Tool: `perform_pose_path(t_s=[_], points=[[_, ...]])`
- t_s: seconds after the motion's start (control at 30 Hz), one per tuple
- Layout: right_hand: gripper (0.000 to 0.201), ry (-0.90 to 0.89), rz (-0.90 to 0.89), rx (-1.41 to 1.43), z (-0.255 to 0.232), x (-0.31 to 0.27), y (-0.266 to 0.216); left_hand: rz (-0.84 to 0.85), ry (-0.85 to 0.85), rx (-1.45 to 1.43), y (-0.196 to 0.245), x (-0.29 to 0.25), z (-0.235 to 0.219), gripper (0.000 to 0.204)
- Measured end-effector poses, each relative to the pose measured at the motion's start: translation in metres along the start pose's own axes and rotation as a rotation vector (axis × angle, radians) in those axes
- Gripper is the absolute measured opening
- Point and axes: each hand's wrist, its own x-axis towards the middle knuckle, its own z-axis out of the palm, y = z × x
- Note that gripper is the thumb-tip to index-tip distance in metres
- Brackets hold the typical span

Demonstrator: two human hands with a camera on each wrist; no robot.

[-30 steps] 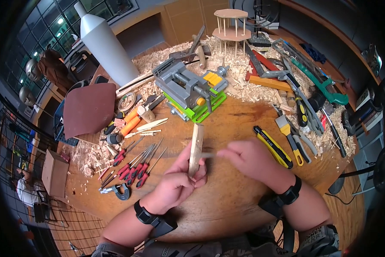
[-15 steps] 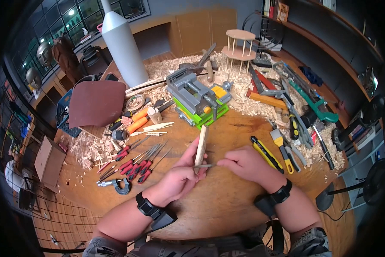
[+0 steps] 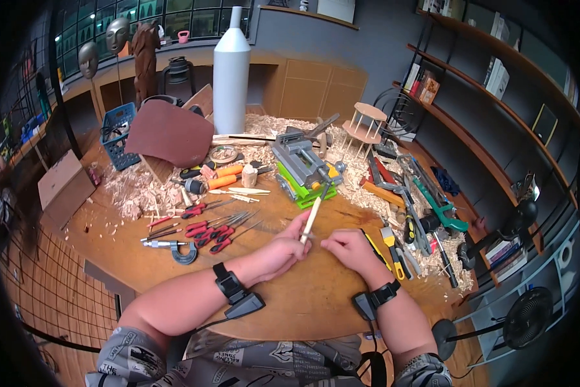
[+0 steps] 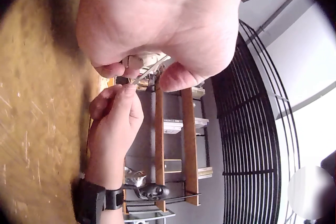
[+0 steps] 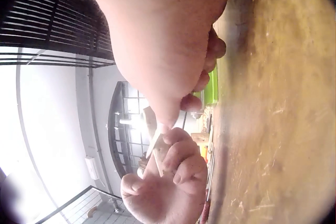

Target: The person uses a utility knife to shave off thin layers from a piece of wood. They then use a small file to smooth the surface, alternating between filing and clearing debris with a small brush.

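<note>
The left hand point(image 3: 280, 257) grips the lower part of a pale wooden stick point(image 3: 312, 218), which stands tilted above the table. Close on its right is the right hand point(image 3: 351, 250), with fingers curled and thumb against the forefinger. In the left wrist view, the right hand point(image 4: 116, 121) pinches a thin, narrow strip point(image 4: 151, 70) that reaches toward the left hand point(image 4: 163, 19). The right wrist view shows the same strip point(image 5: 154, 141) at the right thumb tip, over the left hand point(image 5: 168, 190). Whether the strip touches the stick is unclear.
A grey and green vise point(image 3: 301, 161) stands beyond the hands. Red-handled tools point(image 3: 207, 233) and a micrometer point(image 3: 184, 253) lie on the left. A yellow cutter point(image 3: 376, 250) and a brush point(image 3: 389, 238) are beside the right hand. Wood shavings point(image 3: 125, 187) cover the table's far parts.
The head view has tilted up, showing more of the room. The stick leans further right, and the strip, plain before between the hands, is hard to make out in the head view.
</note>
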Motion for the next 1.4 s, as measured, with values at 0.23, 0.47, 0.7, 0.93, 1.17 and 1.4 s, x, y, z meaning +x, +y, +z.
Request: perform_pose_path(t_s=[0.23,0.47,0.7,0.93,1.17,1.4], points=[[0.027,0.187,0.047,0.057,0.004,0.000,0.006,0.019,-0.039,0.048,-0.008,0.005,-0.004,0.071],[0.021,0.120,0.067,-0.175,-0.021,0.005,-0.046,0.083,0.031,0.199,-0.004,0.006,-0.008,0.047],[0.015,0.144,-0.213,-0.222,-0.026,-0.008,-0.031,0.065,0.049,0.278,-0.012,0.006,0.002,0.036],[0.021,0.106,-0.313,-0.217,-0.022,-0.019,-0.019,-0.037,0.069,0.264,-0.009,-0.008,0.033,0.033],[0.013,0.091,-0.303,-0.207,-0.021,-0.028,-0.017,-0.084,0.054,0.450,-0.018,-0.009,0.025,0.036],[0.011,0.273,-0.256,-0.199,-0.014,-0.024,-0.002,-0.041,0.108,0.452,-0.025,-0.012,0.024,0.039]])
